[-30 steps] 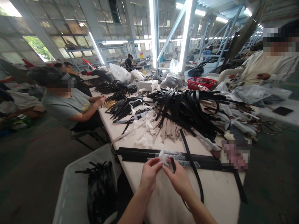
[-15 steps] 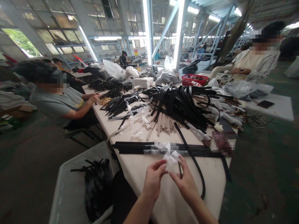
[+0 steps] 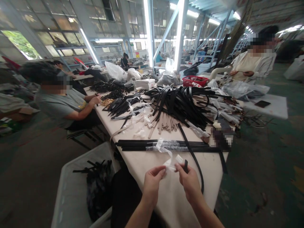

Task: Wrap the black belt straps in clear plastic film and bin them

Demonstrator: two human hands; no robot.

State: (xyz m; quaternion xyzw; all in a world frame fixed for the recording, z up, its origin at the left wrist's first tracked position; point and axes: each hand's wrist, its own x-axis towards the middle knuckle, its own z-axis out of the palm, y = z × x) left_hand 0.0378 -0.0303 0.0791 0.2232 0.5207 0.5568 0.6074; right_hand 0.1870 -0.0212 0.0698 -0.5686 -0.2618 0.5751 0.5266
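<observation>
A crumpled strip of thin white plastic film is stretched between my hands over the table. My left hand pinches one side of it between thumb and fingers. Film is also pinched in my right hand, and a short black strap end sticks up from its fingers. A long black strap curves down across the table behind my right wrist; whether it joins that end is hidden. Beyond my hands, several black straps lie side by side, with clear film around their middle.
A heap of black straps and beige strips covers the middle of the table. A pale bin with black strips stands at lower left. One person sits at left, another at right. A red basket sits farther back.
My hands have drawn the white film slightly lower and stretched it into a narrower strip. The strap end in my right hand now stands more upright. The view has shifted slightly.
</observation>
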